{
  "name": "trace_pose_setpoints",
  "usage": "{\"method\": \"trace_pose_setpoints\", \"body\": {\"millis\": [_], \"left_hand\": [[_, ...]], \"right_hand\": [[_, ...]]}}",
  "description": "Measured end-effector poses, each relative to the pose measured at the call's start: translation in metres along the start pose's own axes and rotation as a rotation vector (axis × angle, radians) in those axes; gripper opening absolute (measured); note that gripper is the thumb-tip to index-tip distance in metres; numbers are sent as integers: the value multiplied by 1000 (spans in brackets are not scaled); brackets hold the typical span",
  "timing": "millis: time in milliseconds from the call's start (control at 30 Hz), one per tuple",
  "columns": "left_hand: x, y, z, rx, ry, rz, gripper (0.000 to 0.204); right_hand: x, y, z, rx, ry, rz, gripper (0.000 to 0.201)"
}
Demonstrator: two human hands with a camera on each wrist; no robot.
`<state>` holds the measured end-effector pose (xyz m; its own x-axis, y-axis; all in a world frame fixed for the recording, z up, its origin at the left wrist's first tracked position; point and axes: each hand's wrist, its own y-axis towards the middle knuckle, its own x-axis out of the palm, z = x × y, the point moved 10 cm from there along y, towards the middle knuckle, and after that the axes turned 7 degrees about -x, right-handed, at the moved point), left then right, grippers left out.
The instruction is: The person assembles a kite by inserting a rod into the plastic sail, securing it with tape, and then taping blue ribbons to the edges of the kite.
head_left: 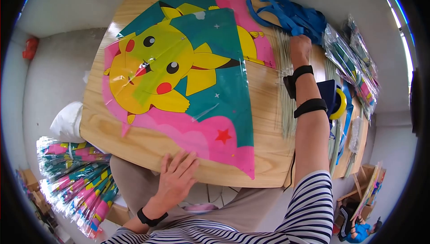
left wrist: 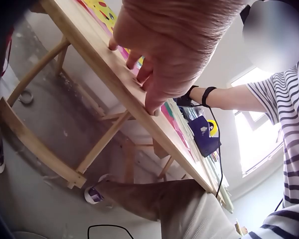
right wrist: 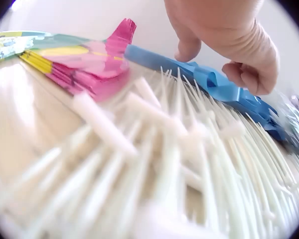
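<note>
A printed kite sheet [head_left: 174, 64] in teal, pink and yellow, with a cartoon face, lies on the wooden table over more sheets like it. My left hand [head_left: 177, 181] rests with fairly straight fingers on the near table edge, its fingertips at the sheet's pink border. Reaching to the far right, my right hand [head_left: 300, 50] is over the top of a spread of thin pale rods [head_left: 285, 91], beside a heap of blue ribbon [head_left: 291, 15]. In the right wrist view its bent fingers and thumb stand apart above the ribbon. White tubes [right wrist: 104, 122] sit among the rods.
Bagged kites [head_left: 351, 69] lie at the table's right side, near a navy tape dispenser [head_left: 329, 94] with yellow tape [head_left: 341, 103]. More bagged kites [head_left: 80, 177] stand at lower left. Another person [head_left: 363, 231] is at lower right.
</note>
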<state>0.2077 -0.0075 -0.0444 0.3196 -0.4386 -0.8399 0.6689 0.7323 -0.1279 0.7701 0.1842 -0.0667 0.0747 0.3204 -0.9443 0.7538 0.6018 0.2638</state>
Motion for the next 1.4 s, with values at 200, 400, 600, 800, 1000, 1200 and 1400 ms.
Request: {"method": "trace_pose_setpoints", "body": {"millis": [200,400,600,800,1000,1200,1400], "left_hand": [[-1,-2,1,20,-30,19,57],[-21,-4,9,-65,-575,82,54],[1,-20,32,-212,-1397,-205,39],[-8,-52,45,-205,-1437,-100,12],[-10,-58,51,-198,-1483,-196,11],[10,-53,34,-284,-1366,-188,7],[-56,10,-31,-378,-1053,128,13]], "right_hand": [[-102,-83,-57,-209,722,63,11],[-151,-329,-108,-179,1318,-693,16],[-187,-462,-98,-181,1333,-777,7],[-210,-500,-79,-261,1090,-583,20],[-223,-504,-77,-214,1124,-527,21],[-214,-517,-76,-191,1213,-620,20],[-181,-525,-34,-84,1212,-790,19]]}}
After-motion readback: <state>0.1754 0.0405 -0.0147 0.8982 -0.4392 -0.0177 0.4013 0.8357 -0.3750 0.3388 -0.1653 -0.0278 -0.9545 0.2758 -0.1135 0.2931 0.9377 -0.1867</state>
